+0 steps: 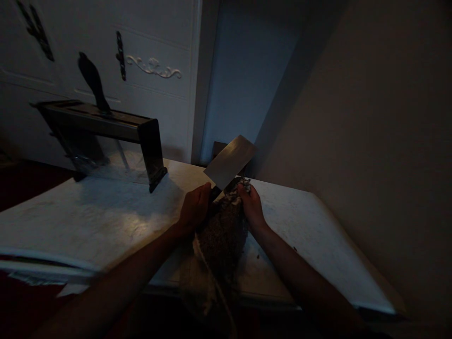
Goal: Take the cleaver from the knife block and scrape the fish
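A pale, worn surface [106, 221] fills the lower half of the dim view, with a dark knife rack [102, 125] standing toward its far left corner, one black handle rising from a slot. At the near edge, roughly midway along, a coarse dark cloth [222, 235] is draped so that its frayed end hangs over the edge. A broad cleaver [230, 161] is held above the cloth, its flat blade angled up and away toward the far edge. The left hand [194, 207] is closed around what is taken to be the cleaver's handle, the fingers wrapped together on it, though the handle itself is mostly hidden. The right hand [251, 203] is pinched on the cloth's upper end, just beside the blade's base, the fingers bunched on the fabric. The step in hand is judged to be wiping the blade; it would be done best with the cloth kept between fingers and steel, strokes led from spine toward edge, and the handle gripped firmly so the blade cannot turn.
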`<state>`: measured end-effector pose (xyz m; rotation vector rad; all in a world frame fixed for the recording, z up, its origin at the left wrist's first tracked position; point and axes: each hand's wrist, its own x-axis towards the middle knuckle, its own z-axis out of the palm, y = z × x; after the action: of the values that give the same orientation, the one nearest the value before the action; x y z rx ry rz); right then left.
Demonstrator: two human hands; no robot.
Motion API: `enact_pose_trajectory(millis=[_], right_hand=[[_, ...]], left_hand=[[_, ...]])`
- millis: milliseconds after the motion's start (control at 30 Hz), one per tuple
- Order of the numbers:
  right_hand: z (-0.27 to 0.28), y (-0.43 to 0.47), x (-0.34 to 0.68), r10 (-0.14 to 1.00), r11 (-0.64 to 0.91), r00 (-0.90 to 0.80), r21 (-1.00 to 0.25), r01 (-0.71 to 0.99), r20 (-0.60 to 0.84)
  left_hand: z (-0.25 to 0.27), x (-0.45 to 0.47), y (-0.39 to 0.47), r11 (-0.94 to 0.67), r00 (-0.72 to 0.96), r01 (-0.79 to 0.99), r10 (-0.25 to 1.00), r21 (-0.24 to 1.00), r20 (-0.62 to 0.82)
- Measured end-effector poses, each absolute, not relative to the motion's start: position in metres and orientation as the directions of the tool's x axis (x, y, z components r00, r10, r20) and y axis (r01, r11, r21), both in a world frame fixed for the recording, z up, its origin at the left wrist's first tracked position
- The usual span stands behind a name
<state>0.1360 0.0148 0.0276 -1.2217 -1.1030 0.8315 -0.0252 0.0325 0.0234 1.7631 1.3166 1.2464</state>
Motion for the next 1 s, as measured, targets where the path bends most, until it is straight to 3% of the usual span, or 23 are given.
enact_pose_trajectory(millis=[133,233,600,733,867,1000], right_hand=[[0.031,0.013,0.129,0.962,0.126,0.262,-0.974,-0.19,0.074],[0.032,0.011,0.124,0.971,0.106,0.235,-0.954,-0.281,0.039],[0.039,-0.003,0.114,0.999,-0.018,-0.047,-0.976,-0.216,-0.008],[0.033,-0.001,0.113,0.999,-0.004,-0.037,-0.993,-0.114,0.0],[0.028,0.001,0.113,1.0,0.03,0.001,-0.988,-0.154,0.03],[0.03,0.001,0.11,0.992,0.064,0.113,-0.986,-0.154,0.047]], left_hand=[[0.022,-0.021,0.032,-0.34,0.095,0.388,0.939,0.857,0.33],[0.022,-0.018,0.03,-0.375,0.134,0.421,0.926,0.826,0.353],[0.021,-0.019,0.024,-0.55,0.231,0.413,0.834,0.726,0.501],[0.019,-0.019,0.025,-0.575,0.253,0.387,0.818,0.721,0.516],[0.017,-0.018,0.026,-0.613,0.278,0.343,0.79,0.712,0.546],[0.017,-0.016,0.026,-0.59,0.302,0.416,0.807,0.691,0.507]])
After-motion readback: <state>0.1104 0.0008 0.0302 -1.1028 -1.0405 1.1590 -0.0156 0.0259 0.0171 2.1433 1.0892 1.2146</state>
